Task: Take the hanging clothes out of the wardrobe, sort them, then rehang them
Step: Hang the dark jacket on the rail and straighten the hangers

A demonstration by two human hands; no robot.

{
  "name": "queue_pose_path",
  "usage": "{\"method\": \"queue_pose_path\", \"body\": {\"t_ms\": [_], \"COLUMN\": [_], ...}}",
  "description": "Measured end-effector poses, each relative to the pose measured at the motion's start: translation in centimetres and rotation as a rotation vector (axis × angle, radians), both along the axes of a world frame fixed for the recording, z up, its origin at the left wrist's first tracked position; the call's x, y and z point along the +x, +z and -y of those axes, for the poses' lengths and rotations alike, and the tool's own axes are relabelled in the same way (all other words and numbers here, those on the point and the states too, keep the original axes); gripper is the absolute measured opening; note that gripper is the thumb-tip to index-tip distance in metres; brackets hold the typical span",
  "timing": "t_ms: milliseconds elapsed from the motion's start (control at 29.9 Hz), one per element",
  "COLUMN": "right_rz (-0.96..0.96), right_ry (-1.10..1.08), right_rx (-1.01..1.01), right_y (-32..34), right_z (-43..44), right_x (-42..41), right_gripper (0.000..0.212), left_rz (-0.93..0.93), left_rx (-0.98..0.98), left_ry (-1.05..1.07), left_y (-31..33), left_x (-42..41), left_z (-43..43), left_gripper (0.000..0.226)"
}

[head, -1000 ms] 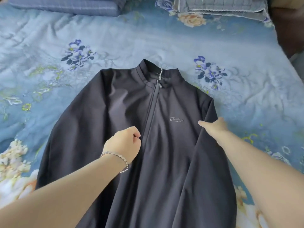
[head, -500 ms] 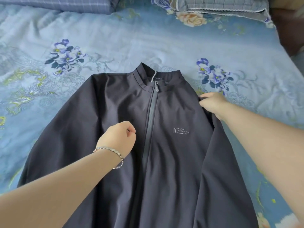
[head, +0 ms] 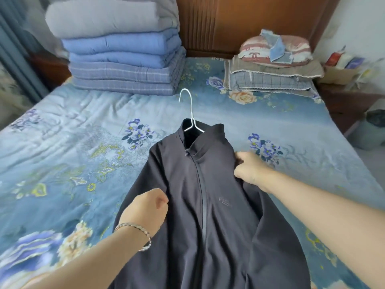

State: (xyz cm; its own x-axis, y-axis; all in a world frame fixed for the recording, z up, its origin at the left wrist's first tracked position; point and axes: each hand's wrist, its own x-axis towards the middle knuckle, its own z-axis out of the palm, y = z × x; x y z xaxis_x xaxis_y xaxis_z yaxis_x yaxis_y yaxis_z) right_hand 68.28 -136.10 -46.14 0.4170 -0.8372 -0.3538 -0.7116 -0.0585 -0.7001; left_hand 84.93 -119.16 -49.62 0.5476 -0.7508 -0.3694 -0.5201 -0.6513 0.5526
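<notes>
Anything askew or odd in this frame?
Only minor things. The white wire hanger sits off-centre in the dark zip-up jacket: its neck leaves the collar near the left edge and the hook leans left. A crumpled blue cloth lies atop the red-and-white pillow. No damage or spill visible.

One jacket (head: 208, 226), one hanger (head: 190, 109), two hands (head: 145, 207) (head: 250, 170), one bracelet (head: 135, 232), one quilt stack (head: 125, 59), one pillow pile (head: 270, 69)

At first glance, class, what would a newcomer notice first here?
A dark zip jacket on a white wire hanger sits mid-bed on the floral blue bedspread, both hands gripping it: left hand at the chest, right hand at the shoulder. Behind, far left, stand stacked folded quilts.
</notes>
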Motion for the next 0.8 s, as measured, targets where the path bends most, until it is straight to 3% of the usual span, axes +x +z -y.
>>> {"method": "queue_pose_path", "body": {"t_ms": [268,402,502,569,669,770,803], "right_rz": [0.256,0.327,0.311,0.284,0.255,0.255,0.261], "right_ry": [0.098,0.178,0.208,0.222,0.305,0.406,0.448], "right_rx": [-0.057,0.049,0.009,-0.115,-0.201,-0.19,-0.18], "right_y": [14.1,22.0,26.5,28.8,31.3,33.8,34.7], "right_z": [-12.4,-18.1,-22.5,-25.6,-29.5,-32.7,-33.8], "right_x": [-2.1,-3.1,-3.4,-3.5,-3.7,-3.9,-4.0], "right_gripper": [0.04,0.015,0.051,0.058,0.052,0.023,0.035], "left_rz": [0.065,0.045,0.089,0.13,0.181,0.223,0.239], "left_rx": [-0.047,-0.12,-0.161,-0.193,-0.188,-0.19,-0.192], "left_ry": [0.074,0.149,0.143,0.146,0.157,0.221,0.263], "left_y": [14.1,20.5,25.6,28.9,33.0,36.2,37.1], "left_x": [1.5,1.1,-0.1,-1.1,-2.9,-4.3,-4.9], "left_z": [-11.1,-16.9,-20.9,-23.7,-28.2,-33.1,-34.9], "left_gripper": [0.027,0.026,0.028,0.029,0.028,0.029,0.029]}}
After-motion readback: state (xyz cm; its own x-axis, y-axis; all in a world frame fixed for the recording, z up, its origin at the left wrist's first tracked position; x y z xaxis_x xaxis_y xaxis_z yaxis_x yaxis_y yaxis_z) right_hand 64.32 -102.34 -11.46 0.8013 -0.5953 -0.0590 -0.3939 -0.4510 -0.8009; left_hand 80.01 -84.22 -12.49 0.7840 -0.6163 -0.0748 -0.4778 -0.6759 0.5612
